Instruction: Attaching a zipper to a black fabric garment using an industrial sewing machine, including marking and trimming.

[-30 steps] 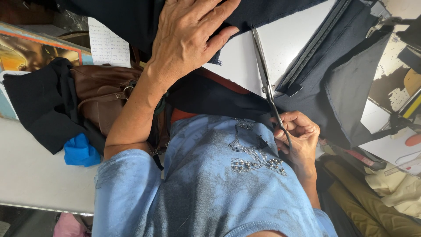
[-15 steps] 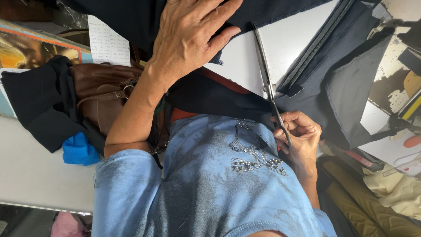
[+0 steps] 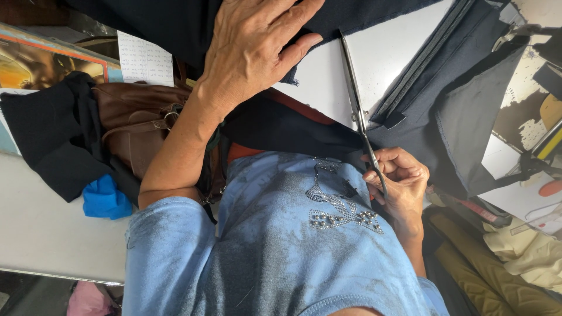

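White tabletop (image 3: 316,76): left hand (image 3: 257,47) spread on dark cloth (image 3: 175,23), right hand (image 3: 398,181) gripping scissors (image 3: 357,111).

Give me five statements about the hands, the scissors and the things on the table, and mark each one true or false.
1. The right hand holds the scissors. True.
2. The left hand rests flat on the dark fabric. True.
3. The scissors are red-handled and lie unused beside the bag. False: they are metal and held in the right hand.
4. A brown leather bag lies beside the left forearm. True.
5. The fabric under the left hand is white. False: it is dark, nearly black.
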